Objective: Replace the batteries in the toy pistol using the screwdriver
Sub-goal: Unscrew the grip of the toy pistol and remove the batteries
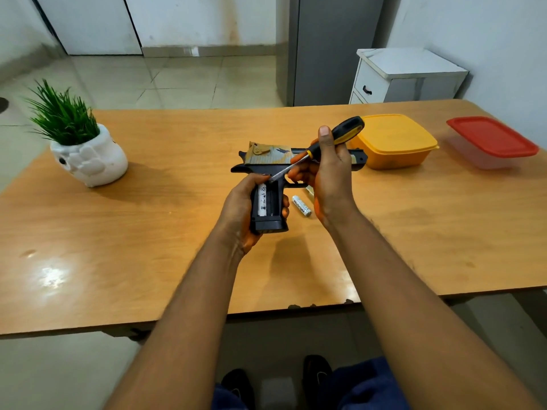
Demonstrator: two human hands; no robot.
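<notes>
My left hand [242, 208] gripped the black toy pistol [266, 184], one white battery [262, 201] sitting in its open grip; my right hand [328, 170] pinched the black-and-yellow screwdriver [331, 140]. The yellow lidded tub [393, 140] and red-lidded clear box [491, 143] stood closed.

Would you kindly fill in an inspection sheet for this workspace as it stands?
Surface: orange-brown wooden table, front edge chipped.
Job's things: black toy pistol, grip compartment open, one white battery inside; another white battery lies on the table; black-and-yellow screwdriver, tip at the compartment's top.
Clutter: green plant in white pot; yellow lidded box; clear box with red lid.
Grippers: left hand holds the grip; right hand holds the screwdriver.
Cables: nothing seen.
Surroundings: white drawer cabinet, tiled floor.
</notes>
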